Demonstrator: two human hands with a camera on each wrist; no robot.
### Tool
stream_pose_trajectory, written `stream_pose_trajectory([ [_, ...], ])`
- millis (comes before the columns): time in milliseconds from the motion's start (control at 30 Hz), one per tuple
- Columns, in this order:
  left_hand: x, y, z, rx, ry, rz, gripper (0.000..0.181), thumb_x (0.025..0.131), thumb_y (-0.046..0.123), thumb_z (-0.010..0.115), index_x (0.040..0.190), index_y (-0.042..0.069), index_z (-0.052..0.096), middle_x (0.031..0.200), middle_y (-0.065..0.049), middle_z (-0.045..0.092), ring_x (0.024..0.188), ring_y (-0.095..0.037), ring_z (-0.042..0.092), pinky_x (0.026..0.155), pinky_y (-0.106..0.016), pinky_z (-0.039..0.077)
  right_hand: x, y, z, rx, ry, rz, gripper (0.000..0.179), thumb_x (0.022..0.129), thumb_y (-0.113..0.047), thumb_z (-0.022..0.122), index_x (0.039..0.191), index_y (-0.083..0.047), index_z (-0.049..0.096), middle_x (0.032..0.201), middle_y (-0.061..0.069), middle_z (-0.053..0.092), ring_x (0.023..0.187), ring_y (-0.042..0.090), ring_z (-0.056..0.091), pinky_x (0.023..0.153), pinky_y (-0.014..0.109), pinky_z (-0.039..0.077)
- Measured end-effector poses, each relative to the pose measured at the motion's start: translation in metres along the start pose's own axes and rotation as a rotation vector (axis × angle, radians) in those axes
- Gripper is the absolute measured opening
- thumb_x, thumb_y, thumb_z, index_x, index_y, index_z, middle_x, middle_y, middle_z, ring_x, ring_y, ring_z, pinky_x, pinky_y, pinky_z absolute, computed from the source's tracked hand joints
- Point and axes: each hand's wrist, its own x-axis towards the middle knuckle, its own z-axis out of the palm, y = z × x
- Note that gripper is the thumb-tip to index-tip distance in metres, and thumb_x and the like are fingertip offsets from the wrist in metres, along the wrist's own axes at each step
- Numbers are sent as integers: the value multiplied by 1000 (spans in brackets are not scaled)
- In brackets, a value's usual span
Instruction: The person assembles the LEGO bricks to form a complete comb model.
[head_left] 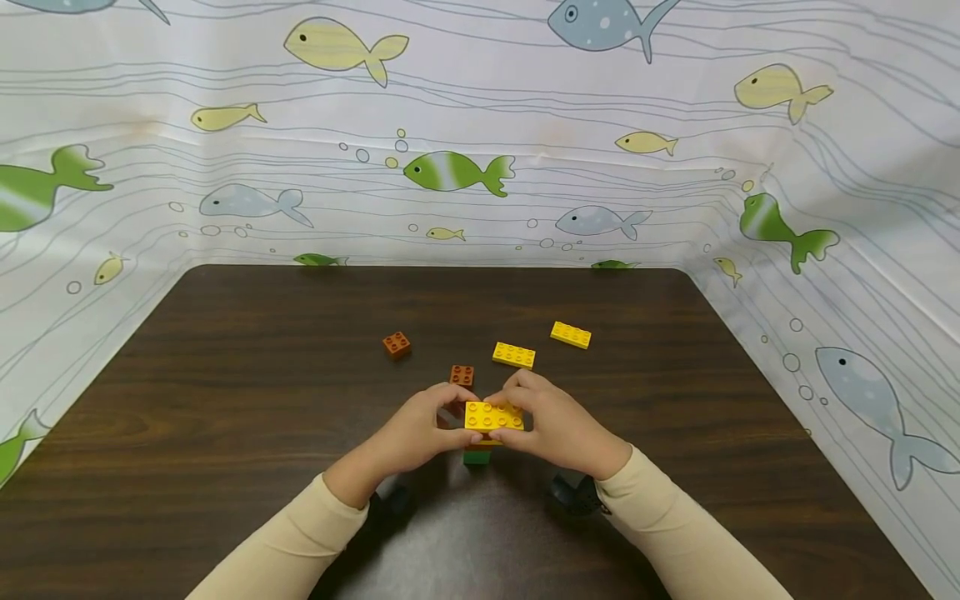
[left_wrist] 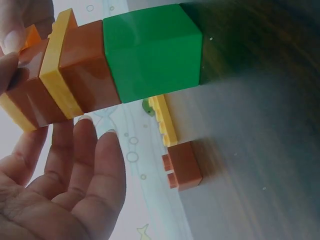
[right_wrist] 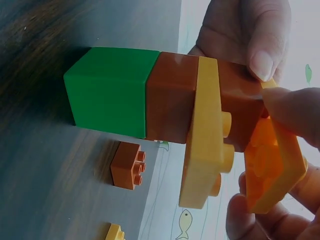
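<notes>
A tower of toy building bricks stands on the table between the hands. From the bottom it has a green block, a brown brick, a thin yellow brick, and an upper brown brick. Topmost is another thin yellow brick, studs up, jutting past the brown one on the right; its hollow underside shows in the right wrist view. My left hand pinches its left end between thumb and forefinger, the other fingers spread beside the tower. My right hand grips the right end, thumb in front, fingers behind.
Beyond the hands lie two loose brown bricks and two thin yellow bricks on the dark wooden table. A fish-patterned sheet borders the table at the back and sides.
</notes>
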Motion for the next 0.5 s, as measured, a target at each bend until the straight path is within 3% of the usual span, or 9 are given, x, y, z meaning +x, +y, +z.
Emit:
stream_pose_trajectory([
  [133, 1, -3, -5, -26, -61, 13, 38, 86, 17, 74, 119, 4, 59, 109, -6, 57, 99, -23, 55, 80, -29, 51, 0, 0, 0, 38, -8, 14, 36, 84, -20, 76, 116, -6, 68, 98, -3, 50, 83, 11, 49, 71, 23, 49],
  [267, 2, -9, -15, -40, -110, 22, 44, 86, 19, 74, 123, 3, 57, 114, -8, 58, 101, -24, 56, 85, -35, 51, 0, 0, 0, 40, -13, 23, 36, 84, -20, 76, 115, -6, 68, 98, -3, 50, 82, 11, 49, 71, 23, 49],
  [367, 2, -14, -24, -58, -111, 8, 44, 86, 19, 74, 123, 2, 57, 116, -12, 59, 103, -27, 56, 88, -41, 50, 1, -1, 0, 33, -15, 25, 36, 83, -20, 76, 115, -6, 68, 98, -3, 51, 82, 11, 48, 71, 22, 47],
  [500, 5, -21, -34, -67, -60, -30, 44, 87, 20, 73, 123, 1, 57, 118, -17, 60, 106, -31, 57, 87, -43, 49, 1, -1, 0, 31, -19, 33, 37, 84, -21, 76, 116, -5, 68, 99, -3, 51, 83, 11, 48, 71, 22, 46],
])
